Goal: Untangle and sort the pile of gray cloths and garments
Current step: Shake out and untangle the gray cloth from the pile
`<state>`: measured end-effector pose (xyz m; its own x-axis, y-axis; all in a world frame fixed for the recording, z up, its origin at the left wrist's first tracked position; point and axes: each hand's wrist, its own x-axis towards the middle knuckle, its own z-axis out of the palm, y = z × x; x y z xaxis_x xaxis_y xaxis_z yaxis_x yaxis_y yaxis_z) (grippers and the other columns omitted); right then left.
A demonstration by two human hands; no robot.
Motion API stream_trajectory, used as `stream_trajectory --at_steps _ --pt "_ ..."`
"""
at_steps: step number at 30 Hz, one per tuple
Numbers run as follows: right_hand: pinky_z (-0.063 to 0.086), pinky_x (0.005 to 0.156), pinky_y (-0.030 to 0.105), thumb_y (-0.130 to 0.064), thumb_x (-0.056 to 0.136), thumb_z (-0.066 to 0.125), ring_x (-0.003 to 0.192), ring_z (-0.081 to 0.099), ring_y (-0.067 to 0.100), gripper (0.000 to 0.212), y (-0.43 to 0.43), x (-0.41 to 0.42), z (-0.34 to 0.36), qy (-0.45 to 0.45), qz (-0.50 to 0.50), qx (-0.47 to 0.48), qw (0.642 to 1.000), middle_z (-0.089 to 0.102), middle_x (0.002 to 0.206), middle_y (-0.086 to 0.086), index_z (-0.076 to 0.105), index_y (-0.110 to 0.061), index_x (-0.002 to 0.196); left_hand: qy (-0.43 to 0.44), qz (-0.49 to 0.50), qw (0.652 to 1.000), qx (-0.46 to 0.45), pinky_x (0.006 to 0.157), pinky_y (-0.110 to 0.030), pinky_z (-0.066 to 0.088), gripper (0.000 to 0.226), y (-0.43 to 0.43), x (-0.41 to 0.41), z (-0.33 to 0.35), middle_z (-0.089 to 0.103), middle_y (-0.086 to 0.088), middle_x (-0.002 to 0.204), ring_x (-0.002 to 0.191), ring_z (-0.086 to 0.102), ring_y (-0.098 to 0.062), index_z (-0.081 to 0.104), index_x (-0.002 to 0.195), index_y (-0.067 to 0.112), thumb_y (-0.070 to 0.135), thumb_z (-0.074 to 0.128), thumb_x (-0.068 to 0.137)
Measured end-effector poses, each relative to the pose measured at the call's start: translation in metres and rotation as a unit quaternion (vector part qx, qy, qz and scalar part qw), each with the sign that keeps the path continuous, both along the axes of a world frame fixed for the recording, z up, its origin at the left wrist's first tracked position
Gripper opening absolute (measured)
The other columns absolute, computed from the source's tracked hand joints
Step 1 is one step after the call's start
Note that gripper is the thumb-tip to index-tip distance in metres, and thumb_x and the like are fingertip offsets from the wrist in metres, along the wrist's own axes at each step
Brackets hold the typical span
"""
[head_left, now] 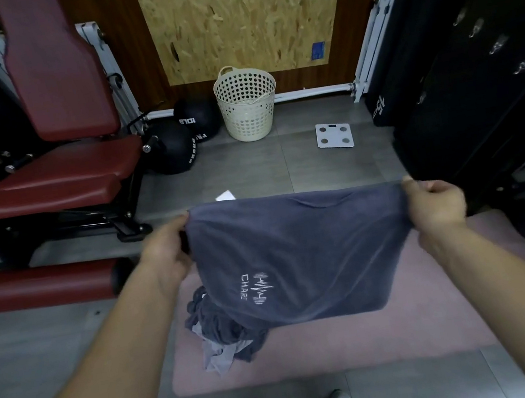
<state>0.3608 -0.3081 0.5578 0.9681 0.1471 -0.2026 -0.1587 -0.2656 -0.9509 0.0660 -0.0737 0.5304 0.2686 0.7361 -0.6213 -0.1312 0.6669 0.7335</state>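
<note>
Gym floor beneath us, pink mat (381, 335) at our feet. Our left hand (166, 246) and right hand (435, 201) each pinch top corner of gray towel (298, 255), stretched between them. Towel hangs over tangled gray pile (220, 327) on mat, hiding part. Beyond: cream basket (247, 104), scale (334, 135), medicine balls (172, 147), red bench (68, 168) left.

The room is dim and cool-toned under soft light that leaves no hard-edged shadows. The OSB board (243, 11) is the brightest surface. The black plyo boxes (417, 34) on the right and the upper left corner sink into near-black with little detail. A faint sheen lies on top of the red bench pad (68, 165). The gray towel (298, 255) throws a diffuse shadow on the pink mat (364, 338). Wide-angle distortion tilts the white radiator (369, 38) and stretches the forearms (74, 369) toward the bottom corners. The edges look slightly smeared and the centre is fairly sharp.
</note>
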Motion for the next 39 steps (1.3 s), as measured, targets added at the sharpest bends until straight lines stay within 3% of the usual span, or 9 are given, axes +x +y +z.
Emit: stream_trajectory --at_steps 4,9,13,17,23,29,31,35,39 --pt "0.043 0.062 0.026 -0.025 0.090 0.072 0.057 0.043 0.010 0.030 0.025 -0.062 0.001 -0.053 0.126 -0.004 0.991 0.052 0.064 -0.003 0.052 -0.020 0.069 -0.028 -0.036 0.996 0.083 0.056 -0.023 0.049 0.010 -0.073 0.042 0.026 0.066 -0.012 0.076 0.063 0.059 -0.021 0.068 0.083 0.012 0.006 0.068 0.091" --pt "0.043 0.056 0.015 -0.017 0.093 0.070 0.053 0.047 0.003 0.023 0.039 -0.130 0.011 -0.049 0.265 0.037 0.962 0.057 0.061 -0.004 0.062 -0.005 0.076 -0.001 -0.139 0.968 0.207 0.082 -0.023 0.056 0.016 -0.136 0.072 0.043 0.078 0.000 0.088 0.086 0.073 -0.011 0.076 0.091 0.013 0.003 0.064 0.094" --pt "0.054 0.064 0.030 -0.019 0.096 0.067 0.065 0.059 0.012 0.021 0.036 -0.134 0.015 -0.006 0.273 0.064 0.960 0.070 0.072 0.012 0.070 -0.001 0.085 0.023 -0.139 0.960 0.243 0.091 -0.025 0.055 0.018 -0.147 0.062 0.047 0.078 0.004 0.099 0.099 0.073 -0.009 0.076 0.108 0.015 0.010 0.064 0.097" --pt "0.060 0.081 0.050 -0.020 0.094 0.069 0.079 0.072 0.025 0.016 0.033 -0.136 0.016 0.001 0.272 0.066 0.960 0.075 0.079 0.009 0.073 -0.008 0.083 0.053 -0.122 0.952 0.275 0.092 -0.028 0.056 0.017 -0.153 0.059 0.047 0.078 0.007 0.097 0.097 0.072 -0.006 0.077 0.106 0.020 0.015 0.064 0.097" --pt "0.057 0.074 0.059 -0.021 0.092 0.072 0.064 0.060 0.018 0.020 0.031 -0.133 0.012 0.003 0.228 0.073 0.971 0.064 0.064 0.000 0.067 -0.011 0.075 0.058 -0.086 0.956 0.274 0.092 -0.032 0.058 0.014 -0.158 0.060 0.047 0.078 0.005 0.095 0.094 0.073 -0.008 0.077 0.104 0.019 0.015 0.067 0.095" --pt "0.050 0.085 0.070 -0.019 0.099 0.062 0.086 0.065 0.050 0.027 0.022 -0.141 0.014 0.078 0.264 0.143 0.951 0.064 0.091 0.036 0.069 -0.016 0.073 0.089 -0.164 0.919 0.346 0.092 -0.035 0.057 0.033 -0.160 0.058 0.040 0.075 0.008 0.106 0.096 0.071 -0.009 0.073 0.116 0.026 0.009 0.072 0.088" --pt "0.052 0.089 0.066 -0.019 0.102 0.055 0.094 0.065 0.053 0.028 0.019 -0.142 0.017 0.102 0.280 0.158 0.941 0.068 0.091 0.031 0.070 -0.011 0.080 0.103 -0.172 0.908 0.367 0.087 -0.032 0.057 0.037 -0.157 0.054 0.040 0.075 0.009 0.106 0.093 0.071 -0.012 0.073 0.115 0.028 0.009 0.075 0.084" --pt "0.057 0.094 0.046 -0.008 0.103 0.048 0.090 0.072 0.022 0.025 0.014 -0.146 0.027 0.140 0.345 0.151 0.916 0.075 0.099 0.016 0.072 -0.003 0.103 0.078 -0.144 0.928 0.336 0.079 -0.020 0.056 0.027 -0.147 0.048 0.043 0.077 0.006 0.090 0.088 0.072 -0.012 0.075 0.097 0.024 -0.001 0.068 0.088" --pt "0.054 0.078 0.021 -0.006 0.095 0.063 0.080 0.067 0.000 0.021 0.011 -0.103 0.023 -0.096 0.344 0.009 0.934 0.076 0.093 -0.002 0.075 -0.023 0.095 0.085 -0.141 0.928 0.333 0.081 -0.019 0.053 0.024 -0.135 0.038 0.040 0.076 0.002 0.088 0.086 0.069 -0.010 0.074 0.093 0.018 -0.001 0.060 0.094"
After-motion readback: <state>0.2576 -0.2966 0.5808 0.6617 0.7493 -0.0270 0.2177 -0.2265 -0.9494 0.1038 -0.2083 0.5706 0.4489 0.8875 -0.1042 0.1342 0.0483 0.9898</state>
